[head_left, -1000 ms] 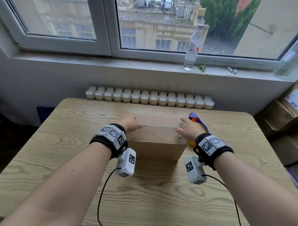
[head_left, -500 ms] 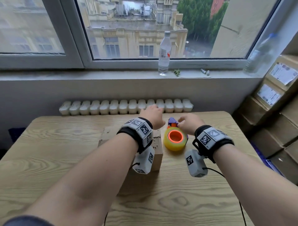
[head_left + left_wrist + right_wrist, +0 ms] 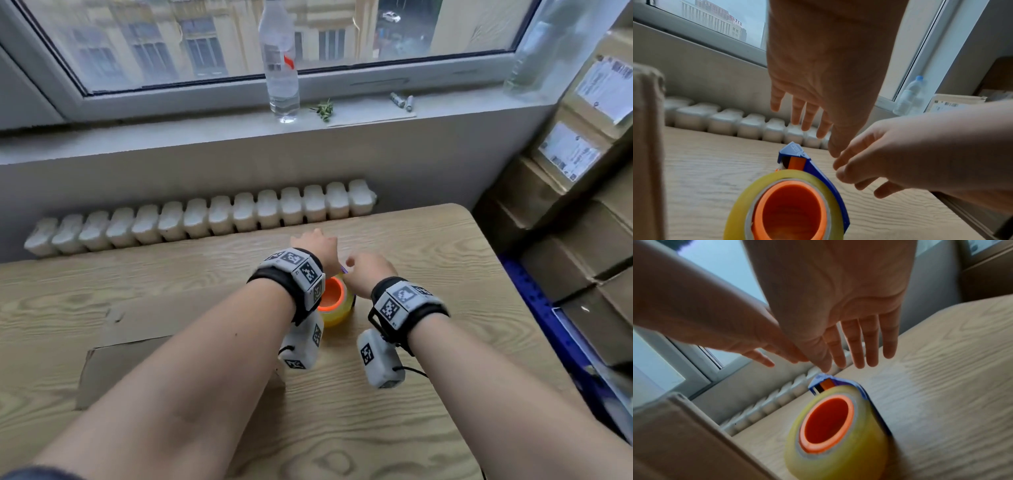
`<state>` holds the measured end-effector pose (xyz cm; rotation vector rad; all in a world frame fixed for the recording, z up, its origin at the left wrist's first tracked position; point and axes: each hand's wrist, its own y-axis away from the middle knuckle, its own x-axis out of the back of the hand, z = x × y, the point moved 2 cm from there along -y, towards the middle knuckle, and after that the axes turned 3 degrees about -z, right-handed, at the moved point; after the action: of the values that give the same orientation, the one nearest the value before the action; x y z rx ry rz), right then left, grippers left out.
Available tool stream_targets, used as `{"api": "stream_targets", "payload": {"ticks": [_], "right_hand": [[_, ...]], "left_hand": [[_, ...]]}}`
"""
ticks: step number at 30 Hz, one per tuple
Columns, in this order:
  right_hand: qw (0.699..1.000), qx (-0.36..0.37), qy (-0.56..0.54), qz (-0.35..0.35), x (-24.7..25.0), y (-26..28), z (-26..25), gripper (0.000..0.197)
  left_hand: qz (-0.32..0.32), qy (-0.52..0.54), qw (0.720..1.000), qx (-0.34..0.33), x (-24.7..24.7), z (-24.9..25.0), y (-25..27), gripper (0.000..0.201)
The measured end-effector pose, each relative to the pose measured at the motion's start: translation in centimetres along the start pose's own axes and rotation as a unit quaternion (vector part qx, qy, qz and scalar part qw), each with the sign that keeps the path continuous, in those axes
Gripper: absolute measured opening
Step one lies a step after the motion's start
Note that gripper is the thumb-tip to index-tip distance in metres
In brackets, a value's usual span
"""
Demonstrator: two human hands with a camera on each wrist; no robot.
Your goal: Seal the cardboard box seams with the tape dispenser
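Note:
The tape dispenser (image 3: 334, 303), a yellowish roll on an orange core in a blue frame, lies on the wooden table (image 3: 411, 428). It shows close up in both wrist views (image 3: 789, 203) (image 3: 834, 426). My left hand (image 3: 317, 245) hovers open just above and beyond it, fingers straight (image 3: 807, 113). My right hand (image 3: 366, 274) hovers at its right side, fingers extended (image 3: 855, 350), with the thumb tip close to the blue nose; neither hand holds anything. The brown cardboard box (image 3: 137, 329) sits to the left, partly hidden under my left forearm (image 3: 684, 443).
A white radiator (image 3: 205, 219) runs behind the table's far edge. A water bottle (image 3: 279, 68) stands on the windowsill. Stacked labelled cartons (image 3: 582, 205) fill the right side beyond the table's right edge.
Both hands have left the box top and moved right, to just above the tape dispenser. The head view has swung right, so the box now lies at the left.

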<state>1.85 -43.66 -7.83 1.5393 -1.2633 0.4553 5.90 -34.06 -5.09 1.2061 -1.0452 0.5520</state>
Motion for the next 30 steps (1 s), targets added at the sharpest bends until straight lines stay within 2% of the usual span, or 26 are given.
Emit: {"api": "stream_targets", "payload": {"ticks": [4, 8, 10, 14, 19, 24, 30], "right_hand": [[1.0, 0.004, -0.005, -0.027, -2.3, -2.3, 0.4, 0.013], [0.999, -0.009, -0.015, -0.042, -3.8, -3.5, 1.4, 0.034], [0.998, -0.022, -0.031, -0.04, -4.2, -3.8, 1.8, 0.038], [0.998, -0.051, -0.029, -0.022, -3.8, -3.5, 2.3, 0.046], [0.998, -0.062, -0.029, -0.009, -1.8, -1.8, 3.0, 0.048], [0.997, -0.048, -0.026, 0.049, 2.1, 0.2, 1.9, 0.043], [0.996, 0.01, -0.058, 0.069, 4.8, 3.9, -1.4, 0.03]], "left_hand": [[-0.046, -0.003, 0.999, 0.016, -1.6, -0.3, -1.9, 0.043], [-0.057, -0.007, 0.998, 0.035, -2.7, -1.3, -2.7, 0.043], [-0.056, 0.008, 0.997, 0.044, -2.9, -1.7, -2.7, 0.043], [-0.029, 0.089, 0.994, 0.062, -2.9, -2.4, -2.5, 0.053], [0.002, 0.125, 0.99, 0.072, -1.6, -2.5, -1.6, 0.057], [0.069, 0.153, 0.983, 0.069, 0.9, -3.1, 0.8, 0.042], [0.126, 0.174, 0.975, 0.06, 3.7, -5.4, 5.3, 0.031]]}}
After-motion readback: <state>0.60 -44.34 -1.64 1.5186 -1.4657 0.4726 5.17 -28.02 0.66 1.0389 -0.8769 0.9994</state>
